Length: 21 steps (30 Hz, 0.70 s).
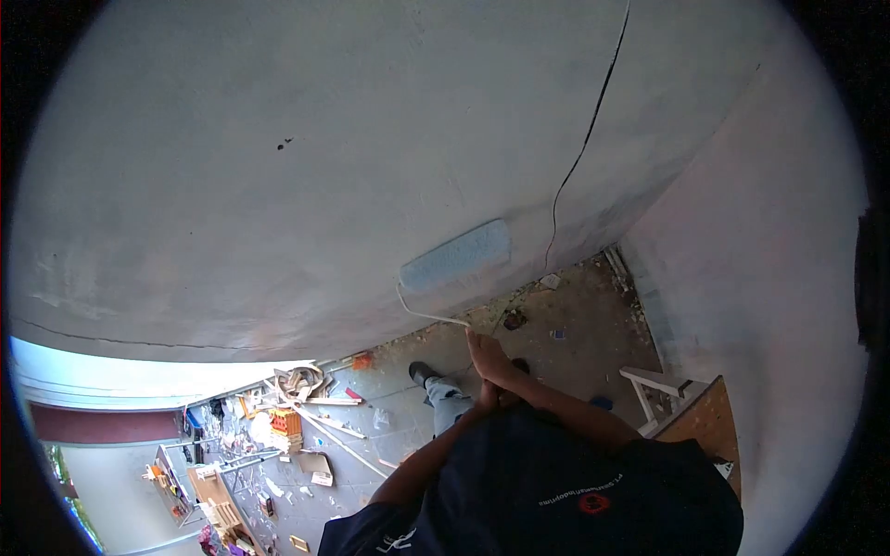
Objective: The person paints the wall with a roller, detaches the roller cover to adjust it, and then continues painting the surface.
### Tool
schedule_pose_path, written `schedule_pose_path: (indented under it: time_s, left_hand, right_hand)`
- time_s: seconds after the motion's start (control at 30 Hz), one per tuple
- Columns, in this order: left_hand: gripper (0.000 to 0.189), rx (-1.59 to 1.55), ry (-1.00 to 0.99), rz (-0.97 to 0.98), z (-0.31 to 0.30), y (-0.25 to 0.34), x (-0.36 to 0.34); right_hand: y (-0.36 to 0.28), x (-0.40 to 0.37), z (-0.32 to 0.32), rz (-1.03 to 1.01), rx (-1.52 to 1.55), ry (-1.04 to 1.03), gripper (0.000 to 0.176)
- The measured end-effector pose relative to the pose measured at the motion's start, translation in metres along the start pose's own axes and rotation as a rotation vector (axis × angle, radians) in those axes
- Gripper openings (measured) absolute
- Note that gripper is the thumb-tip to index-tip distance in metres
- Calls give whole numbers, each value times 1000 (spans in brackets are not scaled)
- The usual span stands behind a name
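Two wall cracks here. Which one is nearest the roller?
The dark crack running down from the top right, ending just right of the roller. The fainter crack lies low on the left, far from it.

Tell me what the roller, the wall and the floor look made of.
The roller has a fuzzy pale-blue sleeve, likely fabric nap, on a thin bent wire frame, probably metal. The wall looks like matte grey plaster or cement render, judging by the long crack. The floor looks like bare concrete, dusty and stained.
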<state>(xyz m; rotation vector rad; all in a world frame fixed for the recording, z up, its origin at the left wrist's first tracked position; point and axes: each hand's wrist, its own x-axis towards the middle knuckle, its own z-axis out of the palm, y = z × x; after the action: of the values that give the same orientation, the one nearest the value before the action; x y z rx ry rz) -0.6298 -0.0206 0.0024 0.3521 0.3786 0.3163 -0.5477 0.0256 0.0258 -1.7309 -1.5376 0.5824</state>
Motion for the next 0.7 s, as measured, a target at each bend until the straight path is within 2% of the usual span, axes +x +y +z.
schedule_pose_path:
  time_s: [0.03,0.13,0.23,0.37,0.47,0.53,0.63,0.7]
  left_hand:
    - [52,-23,129,-4,1,0,-2]
    - [56,1,224,-92,-8,0,2]
    - [62,268,348,12,-15,-11,5]
    - [65,112,192,-1,-23,-26,7]
    - [67,-11,49,-28,-30,-35,12]
    - [68,-111,-81,-62,-37,-40,18]
    - [67,-174,-149,-129,-50,-47,24]
    - [69,-46,107,-183,-22,-41,20]
  right_hand:
    - [3,0,6,6,-11,17,46]
    - [8,1,13,40,27,47,49]
    - [6,3,9,156,87,-28,54]
    - [26,2,16,362,152,-231,61]
    - [36,3,18,584,146,-286,64]
    - [37,-2,9,460,110,-283,64]
    - [42,-5,4,278,53,-251,63]
    - [55,-11,9,213,-1,-251,61]
